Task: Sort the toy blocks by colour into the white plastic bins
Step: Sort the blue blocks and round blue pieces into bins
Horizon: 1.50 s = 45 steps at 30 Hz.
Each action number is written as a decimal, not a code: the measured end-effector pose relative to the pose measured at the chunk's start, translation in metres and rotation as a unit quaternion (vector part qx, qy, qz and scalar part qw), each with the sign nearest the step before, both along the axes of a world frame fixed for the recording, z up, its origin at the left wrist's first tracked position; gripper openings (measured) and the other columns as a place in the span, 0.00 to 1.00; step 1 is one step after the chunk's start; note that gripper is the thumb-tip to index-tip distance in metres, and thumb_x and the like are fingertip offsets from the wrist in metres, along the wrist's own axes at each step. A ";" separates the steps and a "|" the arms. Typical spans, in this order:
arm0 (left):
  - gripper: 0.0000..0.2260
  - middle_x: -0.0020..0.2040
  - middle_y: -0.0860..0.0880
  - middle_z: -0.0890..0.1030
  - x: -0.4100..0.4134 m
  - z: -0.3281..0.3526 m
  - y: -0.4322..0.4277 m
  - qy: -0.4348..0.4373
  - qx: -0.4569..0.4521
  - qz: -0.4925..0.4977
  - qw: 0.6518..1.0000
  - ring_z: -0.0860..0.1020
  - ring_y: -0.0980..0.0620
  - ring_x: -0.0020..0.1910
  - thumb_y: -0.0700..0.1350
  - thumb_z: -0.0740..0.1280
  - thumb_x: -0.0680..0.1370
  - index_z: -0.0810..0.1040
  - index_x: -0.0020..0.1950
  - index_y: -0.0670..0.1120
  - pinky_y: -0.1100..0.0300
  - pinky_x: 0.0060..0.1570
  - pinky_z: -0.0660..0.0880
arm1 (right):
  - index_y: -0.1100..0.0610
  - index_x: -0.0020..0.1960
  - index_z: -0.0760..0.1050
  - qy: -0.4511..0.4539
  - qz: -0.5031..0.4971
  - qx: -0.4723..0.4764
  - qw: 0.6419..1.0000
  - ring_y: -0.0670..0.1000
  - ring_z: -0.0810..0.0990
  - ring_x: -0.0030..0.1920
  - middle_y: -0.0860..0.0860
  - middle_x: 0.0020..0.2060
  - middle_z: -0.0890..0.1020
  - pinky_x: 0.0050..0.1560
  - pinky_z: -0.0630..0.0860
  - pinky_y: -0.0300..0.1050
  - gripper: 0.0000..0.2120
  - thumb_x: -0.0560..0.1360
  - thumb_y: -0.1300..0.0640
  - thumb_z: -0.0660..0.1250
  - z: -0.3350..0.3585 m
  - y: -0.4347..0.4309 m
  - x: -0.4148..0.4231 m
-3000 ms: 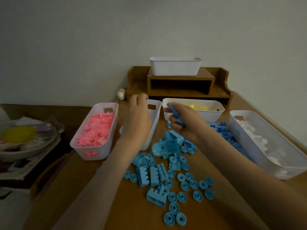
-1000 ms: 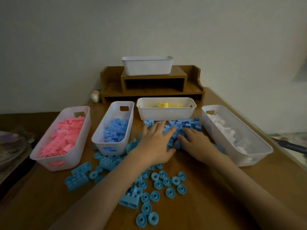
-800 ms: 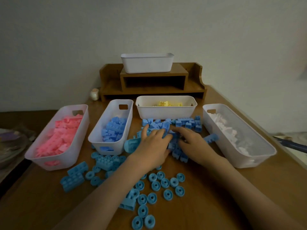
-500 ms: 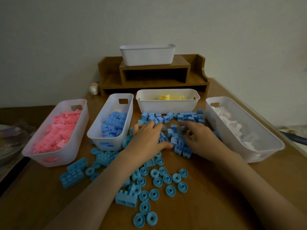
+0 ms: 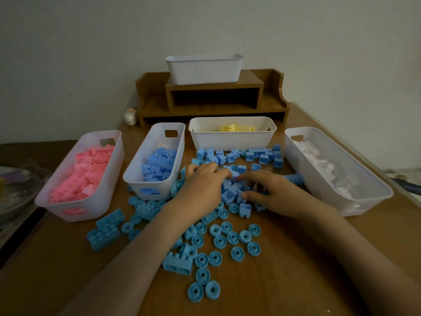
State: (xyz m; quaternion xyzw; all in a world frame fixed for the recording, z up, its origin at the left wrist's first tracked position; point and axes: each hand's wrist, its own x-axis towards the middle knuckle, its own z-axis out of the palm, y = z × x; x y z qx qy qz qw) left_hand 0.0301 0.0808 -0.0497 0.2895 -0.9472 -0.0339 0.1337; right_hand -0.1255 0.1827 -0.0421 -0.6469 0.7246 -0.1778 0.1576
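Loose blue blocks (image 5: 237,155) lie in a row in front of the yellow bin, with a small heap of blue blocks (image 5: 232,192) between my hands. My left hand (image 5: 200,188) curls over the heap's left side. From the right, my right hand (image 5: 273,192) cups it, thumb and fingers round several blocks. Several blue wheels (image 5: 227,238) and larger blue bricks (image 5: 104,229) are scattered nearer me. Four white bins stand in an arc: the pink bin (image 5: 91,208), blue bin (image 5: 136,179), yellow bin (image 5: 232,140) and white-block bin (image 5: 341,201).
A wooden desk shelf (image 5: 214,99) at the back carries another white bin (image 5: 205,71). A small figurine (image 5: 130,116) stands left of the shelf. The table edge runs along the left, with clutter (image 5: 16,190) beyond it.
Both hands have drawn blue blocks from the row by the yellow bin toward me and closed in around a small heap. Three seconds ago they were raised at the blue bin.
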 end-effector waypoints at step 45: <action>0.13 0.54 0.48 0.77 -0.001 0.008 0.004 0.144 0.043 -0.001 0.989 0.76 0.48 0.52 0.51 0.65 0.78 0.68 0.57 0.46 0.60 0.47 0.68 | 0.51 0.48 0.68 -0.079 -0.154 -0.117 0.978 0.40 0.73 0.39 0.42 0.39 0.74 0.34 0.67 0.31 0.02 0.79 0.54 0.60 -0.001 0.004 -0.005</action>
